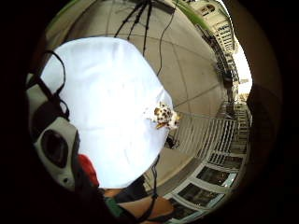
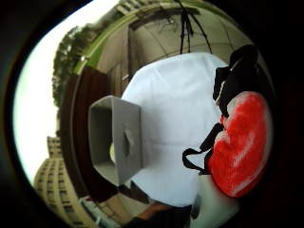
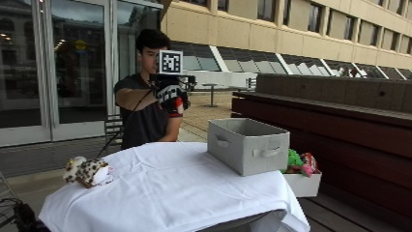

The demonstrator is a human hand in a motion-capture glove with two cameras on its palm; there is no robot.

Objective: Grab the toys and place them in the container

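Note:
My gloved right hand (image 3: 169, 94) is raised high above the far edge of the table (image 3: 174, 193) and grips a red toy (image 3: 175, 104). That red toy (image 2: 242, 142) sits close against the palm, and a bit of it (image 1: 88, 169) shows in the little finger side view. The grey fabric container (image 3: 248, 145) stands open on the white cloth at the table's right side, also seen from above (image 2: 116, 140). A spotted plush toy (image 3: 87, 171) lies at the table's left edge (image 1: 164, 116), far from the hand.
A white box (image 3: 301, 183) holding green and red toys (image 3: 297, 162) sits beside the table on the right, against a dark wooden bench (image 3: 334, 121). A tripod (image 1: 140, 14) stands on the pavement beyond the table.

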